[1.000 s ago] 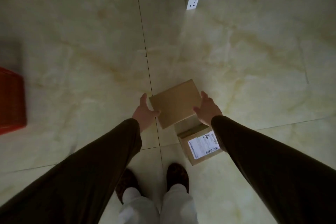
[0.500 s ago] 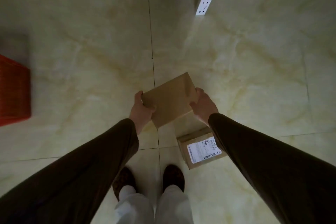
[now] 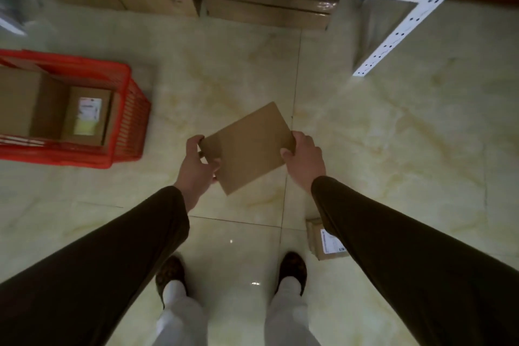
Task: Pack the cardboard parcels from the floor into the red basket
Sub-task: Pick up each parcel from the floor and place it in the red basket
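Above two dark shoes (image 3: 172, 275) at the frame's bottom, both sleeved arms reach forward, the left hand (image 3: 196, 166) and right hand (image 3: 304, 161) gripping opposite edges of a flat cardboard parcel (image 3: 247, 147) at centre, another labelled parcel (image 3: 323, 240) on the floor lower right, the red basket (image 3: 126, 121) holding boxes at left.

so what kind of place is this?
Probably a stockroom or parcel depot: white shelving with numbered slots, large cartons beneath it, and a red basket holding labelled parcels.
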Demonstrator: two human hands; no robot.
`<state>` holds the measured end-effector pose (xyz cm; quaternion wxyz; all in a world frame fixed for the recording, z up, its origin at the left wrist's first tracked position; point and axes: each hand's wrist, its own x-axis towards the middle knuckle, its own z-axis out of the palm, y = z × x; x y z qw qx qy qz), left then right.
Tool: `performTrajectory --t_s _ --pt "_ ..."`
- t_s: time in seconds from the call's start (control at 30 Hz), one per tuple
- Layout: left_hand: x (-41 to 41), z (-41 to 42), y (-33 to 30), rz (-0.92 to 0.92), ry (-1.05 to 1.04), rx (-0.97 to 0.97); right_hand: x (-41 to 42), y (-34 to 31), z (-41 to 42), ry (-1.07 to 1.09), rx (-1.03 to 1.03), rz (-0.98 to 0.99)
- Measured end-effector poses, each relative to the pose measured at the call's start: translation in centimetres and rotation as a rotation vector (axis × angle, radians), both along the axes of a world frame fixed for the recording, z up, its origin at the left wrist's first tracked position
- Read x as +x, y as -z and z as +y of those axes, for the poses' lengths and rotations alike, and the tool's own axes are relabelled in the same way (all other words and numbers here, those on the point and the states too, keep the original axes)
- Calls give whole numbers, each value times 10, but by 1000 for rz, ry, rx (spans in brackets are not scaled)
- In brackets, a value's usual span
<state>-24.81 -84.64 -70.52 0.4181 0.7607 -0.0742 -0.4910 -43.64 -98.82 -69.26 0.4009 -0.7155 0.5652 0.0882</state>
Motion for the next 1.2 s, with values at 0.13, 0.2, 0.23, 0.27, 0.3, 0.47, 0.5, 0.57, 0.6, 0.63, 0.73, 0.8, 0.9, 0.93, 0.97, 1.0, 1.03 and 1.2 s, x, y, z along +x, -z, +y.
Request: performTrajectory --t_s 0.13,0.2,0.23,0.27,0.3,0.47,0.5,0.57,0.6,0.63,0.73,0.8,0.9,0.93,0.97,1.0,1.03,1.2 --pt "57 41 -23 -26 -38 -31 62 -23 36 -17 -8 -14" --pt "85 64 -31 -22 -47 -42 92 -30 57 -16 -19 -17" --pt "99 75 -35 -22 -51 -45 107 -34 67 -12 -24 -22" --pt "113 87 -40 -18 -54 -49 121 -36 78 -4 -27 -27" --pt "125 98 -44 -9 -59 -52 134 -39 88 3 -26 -33" --pt "184 144 -56 12 -84 -55 195 -45 129 3 -19 -57" --pt "194 149 -56 9 -86 -46 205 -45 134 -12 -22 -57" --pt "212 156 -56 1 -99 -28 224 -45 139 -33 -23 -59" --pt "220 160 -55 1 -108 -23 233 -45 141 -40 -20 -62" --pt "228 162 -55 1 -119 -17 243 -45 141 -49 -17 -65" --pt "253 166 -53 7 -145 -5 270 -43 142 -65 -7 -74" --pt "270 170 -50 9 -162 -15 289 -40 145 -69 3 -89" --pt "297 179 -46 -8 -158 -6 320 -36 153 -60 24 -92" --pt "308 184 -43 -8 -156 0 331 -34 156 -59 27 -90" --pt "318 187 -41 -6 -156 6 342 -33 160 -56 28 -90" --pt "330 191 -38 -4 -153 10 354 -31 164 -51 28 -91" --pt "342 195 -36 -2 -148 14 366 -29 168 -45 31 -91" --pt "399 217 -32 37 -121 24 420 -24 194 8 47 -72"
